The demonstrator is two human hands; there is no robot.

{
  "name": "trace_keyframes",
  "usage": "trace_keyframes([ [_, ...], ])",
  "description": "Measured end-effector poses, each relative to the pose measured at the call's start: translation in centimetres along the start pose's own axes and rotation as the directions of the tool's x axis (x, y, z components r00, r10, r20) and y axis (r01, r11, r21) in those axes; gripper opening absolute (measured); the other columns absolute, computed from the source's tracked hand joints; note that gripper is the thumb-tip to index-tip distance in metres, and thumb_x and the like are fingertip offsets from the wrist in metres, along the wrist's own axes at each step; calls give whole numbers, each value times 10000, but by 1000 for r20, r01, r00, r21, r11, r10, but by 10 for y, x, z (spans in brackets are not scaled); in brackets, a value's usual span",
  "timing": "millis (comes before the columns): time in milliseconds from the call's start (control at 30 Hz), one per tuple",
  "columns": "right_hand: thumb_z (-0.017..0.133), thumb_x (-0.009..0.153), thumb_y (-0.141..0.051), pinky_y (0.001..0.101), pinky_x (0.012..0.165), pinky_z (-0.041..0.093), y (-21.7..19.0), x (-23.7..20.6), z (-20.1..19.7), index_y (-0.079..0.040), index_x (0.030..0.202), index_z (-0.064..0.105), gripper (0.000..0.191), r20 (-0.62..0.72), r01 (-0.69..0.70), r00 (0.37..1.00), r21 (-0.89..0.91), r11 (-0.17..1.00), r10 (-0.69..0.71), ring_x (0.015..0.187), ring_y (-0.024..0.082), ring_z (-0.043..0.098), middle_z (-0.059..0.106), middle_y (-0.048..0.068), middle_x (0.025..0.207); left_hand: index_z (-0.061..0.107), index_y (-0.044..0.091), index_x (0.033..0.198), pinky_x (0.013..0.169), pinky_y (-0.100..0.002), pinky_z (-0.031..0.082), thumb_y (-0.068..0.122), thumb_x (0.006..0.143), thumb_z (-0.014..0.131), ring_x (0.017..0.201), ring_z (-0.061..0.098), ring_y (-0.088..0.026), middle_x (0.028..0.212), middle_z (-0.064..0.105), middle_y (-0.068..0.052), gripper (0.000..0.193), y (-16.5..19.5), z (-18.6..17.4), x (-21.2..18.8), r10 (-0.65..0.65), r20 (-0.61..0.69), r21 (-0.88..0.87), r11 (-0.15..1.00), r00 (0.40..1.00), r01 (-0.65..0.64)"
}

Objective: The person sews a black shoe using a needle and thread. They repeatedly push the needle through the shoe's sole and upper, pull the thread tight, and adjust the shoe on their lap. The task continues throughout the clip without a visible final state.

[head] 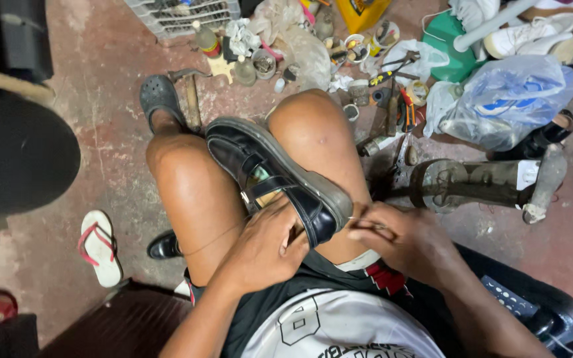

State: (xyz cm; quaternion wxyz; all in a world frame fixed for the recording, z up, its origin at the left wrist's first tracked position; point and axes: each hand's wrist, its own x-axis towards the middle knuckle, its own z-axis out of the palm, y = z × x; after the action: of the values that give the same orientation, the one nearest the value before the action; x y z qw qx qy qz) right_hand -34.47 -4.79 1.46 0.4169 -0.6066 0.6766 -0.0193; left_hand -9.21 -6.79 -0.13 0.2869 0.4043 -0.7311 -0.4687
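A glossy black leather shoe with a thick dark sole and a buckled strap (270, 176) lies across the person's bare knees, heel end pointing away from the body and toe end close to the stomach, sole edge turned to the right. The left hand (266, 248) is clasped around the near end of the shoe from below and from the left, thumb pressed against the upper beside the sole. The right hand (399, 238) is clenched just to the right of the shoe's toe, its fingertips pinched on a thin pale thread (359, 221) that runs taut to the sole edge; whether a needle is in that pinch cannot be told. On the reddish concrete floor (101, 86) beyond the knees lies a scatter of small jars, bottles and hand tools (339, 59), with a crumpled clear plastic bag (505, 99) towards the far right corner. A worn iron shoe last on a stand (485, 182) lies just right of the right knee. Near the left edge of the floor sits a white flip-flop with pink straps (99, 246), and a second black shoe (164, 246) peeks out under the left thigh.
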Motion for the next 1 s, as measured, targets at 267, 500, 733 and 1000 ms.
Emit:
trace_keyframes([
  [267,609,1015,-127,287,693,451,-15,1,24,-56,813,560,220,-388,581,813,492,648,-434,744,127,552,600,87,866,697,59,959,956,-482,480,101,797,647,1074,632,-394,1075,684,-178,174,3,5,6,-35,57,22,999,998,34],
  [500,671,1001,-131,333,492,441,-77,60,43,-24,801,560,253,-493,607,725,129,784,-481,495,120,518,523,117,622,639,41,888,847,-498,480,88,785,652,950,619,-396,965,641,-170,114,-9,-20,13,-54,-101,23,998,993,56],
  [733,630,1021,-127,284,529,361,-38,50,79,-60,821,515,240,-470,660,747,437,611,-470,556,113,424,463,46,653,521,31,699,692,-441,480,56,757,668,728,599,-333,738,550,-123,160,-32,-14,-12,-159,-89,-27,987,983,158],
  [1000,578,1104,-172,241,583,300,0,40,72,-46,973,458,218,-278,325,847,945,28,-453,637,81,353,433,2,762,546,36,849,650,-397,472,3,773,638,707,573,-265,803,547,-108,124,-25,0,-7,-128,-60,-69,990,990,124],
])
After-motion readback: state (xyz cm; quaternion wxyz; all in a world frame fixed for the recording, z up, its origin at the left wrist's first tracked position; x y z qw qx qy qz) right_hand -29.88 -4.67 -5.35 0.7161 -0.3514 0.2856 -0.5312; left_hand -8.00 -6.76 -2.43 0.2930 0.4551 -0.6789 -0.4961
